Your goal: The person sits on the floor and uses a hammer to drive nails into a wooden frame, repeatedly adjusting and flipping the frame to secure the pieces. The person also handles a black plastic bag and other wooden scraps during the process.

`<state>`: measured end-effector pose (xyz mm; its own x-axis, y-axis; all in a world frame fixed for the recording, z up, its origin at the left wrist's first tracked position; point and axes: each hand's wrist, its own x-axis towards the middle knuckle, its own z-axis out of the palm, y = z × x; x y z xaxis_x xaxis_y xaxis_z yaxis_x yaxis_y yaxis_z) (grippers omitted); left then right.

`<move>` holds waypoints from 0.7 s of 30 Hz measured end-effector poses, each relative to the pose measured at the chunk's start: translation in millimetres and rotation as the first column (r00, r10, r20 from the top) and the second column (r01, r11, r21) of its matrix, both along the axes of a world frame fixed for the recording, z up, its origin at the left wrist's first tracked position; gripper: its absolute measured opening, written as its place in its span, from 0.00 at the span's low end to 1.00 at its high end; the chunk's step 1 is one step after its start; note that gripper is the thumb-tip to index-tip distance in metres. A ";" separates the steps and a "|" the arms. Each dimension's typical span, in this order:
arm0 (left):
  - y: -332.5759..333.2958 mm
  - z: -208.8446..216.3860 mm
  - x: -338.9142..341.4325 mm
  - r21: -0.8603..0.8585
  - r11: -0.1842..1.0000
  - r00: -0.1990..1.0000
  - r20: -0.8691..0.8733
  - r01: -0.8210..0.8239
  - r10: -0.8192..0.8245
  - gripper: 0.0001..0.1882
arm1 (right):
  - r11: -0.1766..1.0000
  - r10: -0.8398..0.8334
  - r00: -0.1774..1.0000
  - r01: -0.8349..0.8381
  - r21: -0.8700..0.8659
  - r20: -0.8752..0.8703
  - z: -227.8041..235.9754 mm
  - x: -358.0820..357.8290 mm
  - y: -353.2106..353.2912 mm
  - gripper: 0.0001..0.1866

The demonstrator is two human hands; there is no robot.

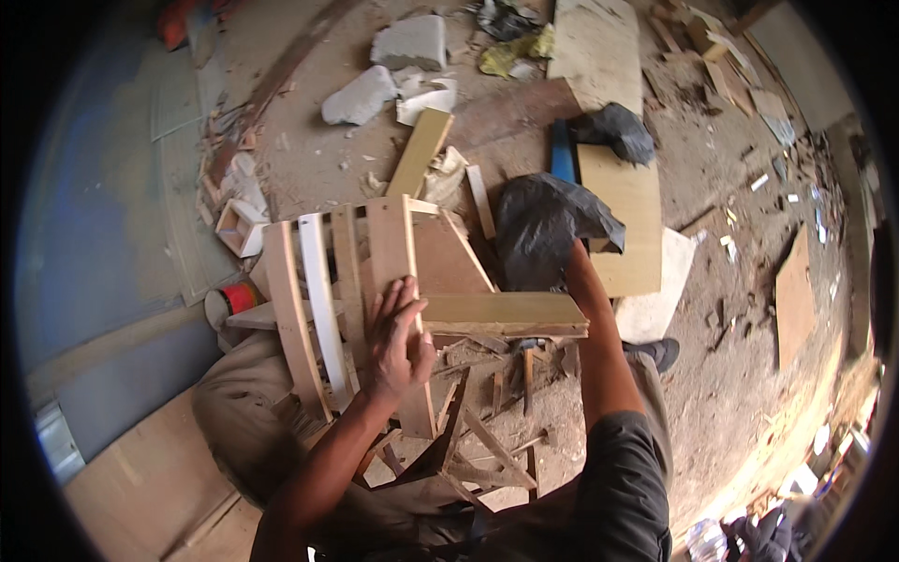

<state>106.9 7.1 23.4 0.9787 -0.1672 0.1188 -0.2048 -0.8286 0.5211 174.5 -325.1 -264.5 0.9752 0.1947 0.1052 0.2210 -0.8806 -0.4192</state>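
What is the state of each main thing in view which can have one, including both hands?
Pale slatted wooden frame: slats joined, gaps between them.
Left hand: resting on the frame, fingers extended.
Larger black plastic bag: crumpled.
Right hand: hidden, apparently inside this bag.
Smaller black plastic bag: crumpled.
Small rectangular wooden box: open.

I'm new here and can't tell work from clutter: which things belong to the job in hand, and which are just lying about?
Likely the job:
slatted wooden frame, under the left grip
black plastic bag, hiding the right grip

Lying about, apparently:
pale grey block
crumpled yellow sheet
brown board at right
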 end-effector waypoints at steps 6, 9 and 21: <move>-3.9 3.3 -1.6 0.008 1.000 0.999 -0.042 0.008 -0.008 0.22 | 1.000 -0.015 1.000 0.015 0.013 -0.002 -1.1 3.0 -3.2 0.09; -4.5 -3.1 -1.7 0.007 1.000 1.000 0.024 0.009 -0.010 0.22 | 0.999 -0.031 1.000 0.031 0.015 -0.002 -2.9 2.5 -4.7 0.09; -3.1 -1.0 -2.9 0.044 0.999 1.000 0.023 0.003 -0.004 0.22 | 1.000 -0.001 1.000 0.001 0.011 0.008 -17.4 42.8 21.6 0.08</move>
